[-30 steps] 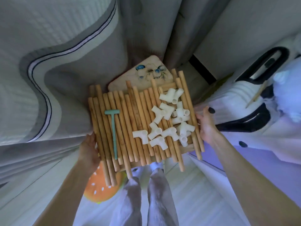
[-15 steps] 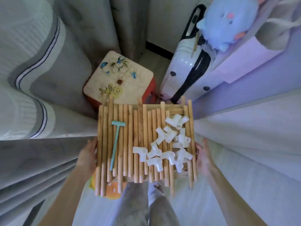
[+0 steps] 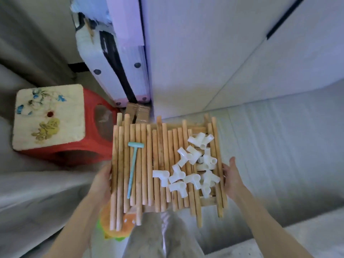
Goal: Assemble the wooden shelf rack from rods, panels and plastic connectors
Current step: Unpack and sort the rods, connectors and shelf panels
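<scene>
1. Left hand (image 3: 101, 180) gripping the left edge, right hand (image 3: 230, 175) clasping the right edge of a stacked bundle of pale wooden rods over slatted wooden panels (image 3: 206, 202).
2. Bundle of round light-wood rods (image 3: 149, 164) being carried level above the person's grey-trousered legs (image 3: 158, 237).
3. White plastic elbow connectors (image 3: 193, 164) lying heaped on the rods' right half; a teal plastic mallet (image 3: 133, 170) lying on the left half.
4. Red plastic stool with cream floral cushion (image 3: 48, 116) standing to the left.

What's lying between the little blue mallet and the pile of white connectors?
Only bare wooden rods, side by side, between the mallet and the connectors, in the head view.
</scene>
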### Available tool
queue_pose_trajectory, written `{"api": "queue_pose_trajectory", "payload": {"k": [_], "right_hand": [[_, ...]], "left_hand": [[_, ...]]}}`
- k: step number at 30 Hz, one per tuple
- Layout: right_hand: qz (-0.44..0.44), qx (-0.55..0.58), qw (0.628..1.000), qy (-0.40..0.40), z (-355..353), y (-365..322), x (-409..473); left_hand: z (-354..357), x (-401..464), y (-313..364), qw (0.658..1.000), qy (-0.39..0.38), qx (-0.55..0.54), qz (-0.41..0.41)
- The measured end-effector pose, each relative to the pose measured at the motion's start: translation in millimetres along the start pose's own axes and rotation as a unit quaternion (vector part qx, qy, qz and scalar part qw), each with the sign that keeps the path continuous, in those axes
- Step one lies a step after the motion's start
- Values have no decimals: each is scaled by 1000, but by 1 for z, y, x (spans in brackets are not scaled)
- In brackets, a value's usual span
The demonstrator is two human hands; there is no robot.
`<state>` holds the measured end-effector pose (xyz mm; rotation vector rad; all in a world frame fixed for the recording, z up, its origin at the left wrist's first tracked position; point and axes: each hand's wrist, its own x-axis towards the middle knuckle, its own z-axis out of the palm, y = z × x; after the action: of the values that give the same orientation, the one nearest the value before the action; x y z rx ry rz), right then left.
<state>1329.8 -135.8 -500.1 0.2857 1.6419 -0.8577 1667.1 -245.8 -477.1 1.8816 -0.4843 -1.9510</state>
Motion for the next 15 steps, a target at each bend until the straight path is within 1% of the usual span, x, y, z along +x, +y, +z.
{"api": "queue_pose_trajectory", "payload": {"k": [4, 8, 11, 13, 15], "right_hand": [[7, 73, 996, 48, -58, 18, -6], [8, 163, 983, 85, -99, 28, 4], [5, 212, 972, 99, -116, 35, 25], [17, 247, 963, 109, -121, 43, 49], [8, 273, 955, 119, -124, 54, 81]], "left_hand": [[52, 8, 3, 996, -53, 69, -5], [106, 34, 11, 979, -122, 162, 2], [146, 68, 16, 964, -144, 222, 5], [171, 97, 18, 955, -150, 257, 0], [199, 130, 15, 944, -164, 286, 6]]}}
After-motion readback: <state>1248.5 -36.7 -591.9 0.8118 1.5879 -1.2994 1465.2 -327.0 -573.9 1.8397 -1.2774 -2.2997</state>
